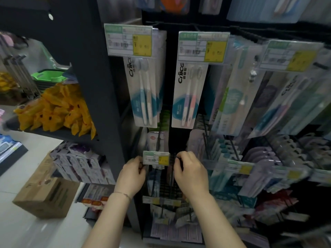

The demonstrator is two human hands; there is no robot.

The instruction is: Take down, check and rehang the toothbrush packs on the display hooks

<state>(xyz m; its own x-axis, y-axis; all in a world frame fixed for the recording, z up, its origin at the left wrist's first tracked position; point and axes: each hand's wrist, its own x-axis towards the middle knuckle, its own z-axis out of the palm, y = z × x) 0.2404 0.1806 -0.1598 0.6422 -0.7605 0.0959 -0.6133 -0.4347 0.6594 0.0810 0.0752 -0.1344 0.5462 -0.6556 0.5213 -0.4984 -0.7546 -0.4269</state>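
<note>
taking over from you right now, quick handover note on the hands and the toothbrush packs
Left hand: its grip pinches the left edge of the low price tag.
Right hand: fingers curled just right of that tag; what they hold, if anything, is hidden.
Packs: blue cnice pack and pink cnice pack hang on the upper hooks; lower pack hangs behind the tag.
Done: cannot tell; no pack is clearly in hand.
Left: take down, check and rehang the lower row.
</note>
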